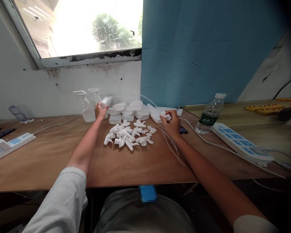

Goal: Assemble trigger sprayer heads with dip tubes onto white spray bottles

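My left hand (101, 111) is wrapped round a white plastic bottle (107, 101), tilted above the back of the table. Beside it stand two spray bottles (87, 110) with trigger heads fitted. My right hand (172, 123) is closed around a slim pen-like tool (179, 106) with a metallic tip; its exact kind is unclear. The fingers also touch a small white piece (165, 114), next to a white bottle (154, 113) lying on its side. Stacked white bottles (128, 110) lie between my hands. In front are a pile of trigger spray heads (123, 132) and several small white rings (150, 131).
Thin white tubes (171, 145) lie right of the pile. A water bottle (208, 115) stands by a power strip (242, 144) on the right. Another power strip (14, 144) is at left. White cables cross the wooden table (106, 168); a wall and window rise behind.
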`<state>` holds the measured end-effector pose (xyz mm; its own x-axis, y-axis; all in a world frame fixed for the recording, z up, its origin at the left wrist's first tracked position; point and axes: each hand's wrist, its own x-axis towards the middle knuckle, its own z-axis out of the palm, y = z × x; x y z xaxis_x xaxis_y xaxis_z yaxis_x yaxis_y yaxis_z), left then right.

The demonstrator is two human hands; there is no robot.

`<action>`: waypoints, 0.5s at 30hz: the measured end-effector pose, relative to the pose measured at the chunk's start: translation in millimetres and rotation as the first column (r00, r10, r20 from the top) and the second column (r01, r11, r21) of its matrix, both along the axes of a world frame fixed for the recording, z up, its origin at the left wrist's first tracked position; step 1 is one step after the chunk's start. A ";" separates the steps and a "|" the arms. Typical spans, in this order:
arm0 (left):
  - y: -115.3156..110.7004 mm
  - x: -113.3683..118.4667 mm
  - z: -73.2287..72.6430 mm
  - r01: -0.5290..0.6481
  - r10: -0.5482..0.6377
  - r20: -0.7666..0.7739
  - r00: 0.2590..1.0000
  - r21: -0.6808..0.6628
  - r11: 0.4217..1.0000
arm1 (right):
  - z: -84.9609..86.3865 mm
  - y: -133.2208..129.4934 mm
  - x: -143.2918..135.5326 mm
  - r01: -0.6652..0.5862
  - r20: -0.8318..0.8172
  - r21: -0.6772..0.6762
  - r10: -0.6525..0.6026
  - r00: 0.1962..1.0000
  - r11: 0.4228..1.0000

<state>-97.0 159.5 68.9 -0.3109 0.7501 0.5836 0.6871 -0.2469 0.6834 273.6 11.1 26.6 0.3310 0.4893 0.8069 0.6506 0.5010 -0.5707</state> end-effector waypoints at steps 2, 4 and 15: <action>4.3 -2.1 -0.9 -0.026 0.025 -0.012 1.000 -0.032 0.999 | -0.5 -0.4 -0.7 -0.005 0.017 -0.008 0.005 1.000 1.000; 6.6 -5.7 -4.2 -0.049 0.050 0.008 0.999 -0.053 0.997 | -0.4 -0.7 -1.2 -0.014 0.025 -0.006 0.014 1.000 1.000; 2.7 -13.1 -42.0 -0.090 0.121 0.218 0.968 -0.145 0.985 | 0.4 -2.8 -2.9 -0.027 0.052 -0.026 0.028 0.998 0.999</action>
<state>-110.1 162.3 26.9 -0.5045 0.7720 0.3867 0.5288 -0.0777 0.8452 270.8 8.2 27.0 0.2749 0.5184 0.8098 0.6658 0.5050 -0.5493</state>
